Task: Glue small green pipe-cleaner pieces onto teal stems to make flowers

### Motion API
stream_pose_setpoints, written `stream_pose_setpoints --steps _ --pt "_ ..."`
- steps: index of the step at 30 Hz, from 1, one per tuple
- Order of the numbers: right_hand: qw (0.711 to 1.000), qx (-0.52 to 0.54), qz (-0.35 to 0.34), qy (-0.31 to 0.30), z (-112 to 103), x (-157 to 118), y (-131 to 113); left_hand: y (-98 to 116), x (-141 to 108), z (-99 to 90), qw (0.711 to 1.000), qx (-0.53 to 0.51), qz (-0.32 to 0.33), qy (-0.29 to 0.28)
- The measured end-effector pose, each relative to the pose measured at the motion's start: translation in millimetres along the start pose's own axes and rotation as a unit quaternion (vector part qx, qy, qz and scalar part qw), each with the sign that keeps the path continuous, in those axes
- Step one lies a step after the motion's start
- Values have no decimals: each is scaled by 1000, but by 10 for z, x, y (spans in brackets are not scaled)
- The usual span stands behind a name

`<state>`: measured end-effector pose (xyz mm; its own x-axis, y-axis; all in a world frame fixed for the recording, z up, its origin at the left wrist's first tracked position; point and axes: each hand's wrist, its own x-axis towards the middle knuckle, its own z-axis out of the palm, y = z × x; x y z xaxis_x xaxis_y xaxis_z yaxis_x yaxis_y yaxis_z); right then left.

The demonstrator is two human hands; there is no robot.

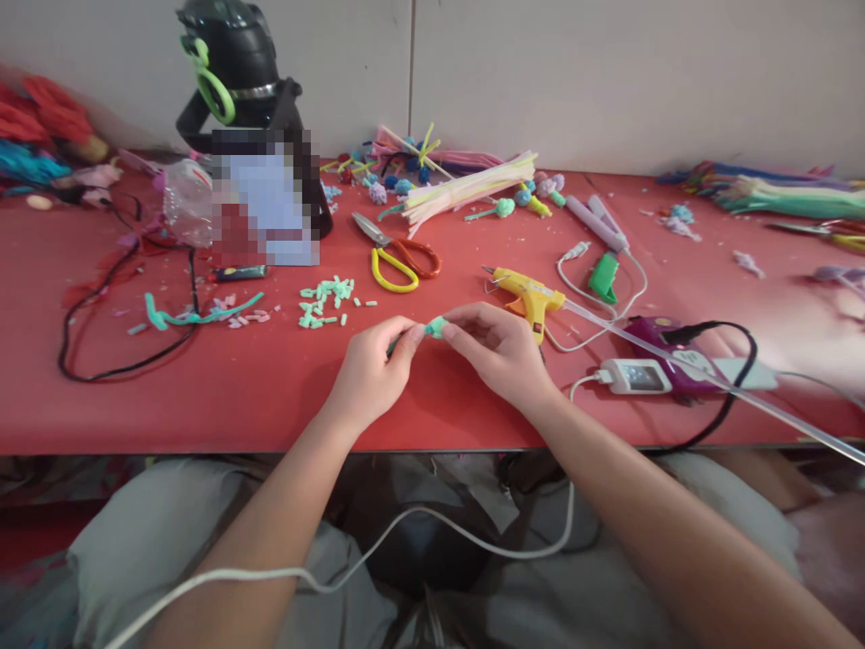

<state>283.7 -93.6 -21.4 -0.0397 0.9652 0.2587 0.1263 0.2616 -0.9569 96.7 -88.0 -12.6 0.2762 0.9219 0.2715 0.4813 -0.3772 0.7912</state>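
Observation:
A small mint-green pipe cleaner piece (436, 327) is pinched between my two hands above the front of the red table. My left hand (379, 365) is closed on its darker green stem end. With thumb and fingertips, my right hand (496, 347) grips the fuzzy tip. Short mint-green cut pieces (328, 302) lie in a loose pile to the left beyond my left hand. A yellow hot glue gun (527, 293) rests just beyond my right hand, its clear glue stick (649, 347) reaching far right. Scissors (396, 255) with yellow and orange handles lie behind.
A black bottle (233, 68) stands at back left beside a blurred-out upright panel (267, 198). Bundled pale pipe cleaners (469, 191) lie at the back. A lilac tool (595, 221), a purple power unit (669, 356) and cables occupy the right. A white cable (405, 514) crosses my lap.

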Motion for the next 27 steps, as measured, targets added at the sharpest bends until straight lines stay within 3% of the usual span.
stream_pose_setpoints --steps 9,21,27 --pt "999 6 31 13 8 19 -35 4 -7 1 1000 -8 2 -10" --pt "999 -39 10 23 25 18 13 21 -21 20 1000 -10 0 -9" --pt "999 -14 21 26 29 10 -25 24 -16 16 1000 -7 2 1"
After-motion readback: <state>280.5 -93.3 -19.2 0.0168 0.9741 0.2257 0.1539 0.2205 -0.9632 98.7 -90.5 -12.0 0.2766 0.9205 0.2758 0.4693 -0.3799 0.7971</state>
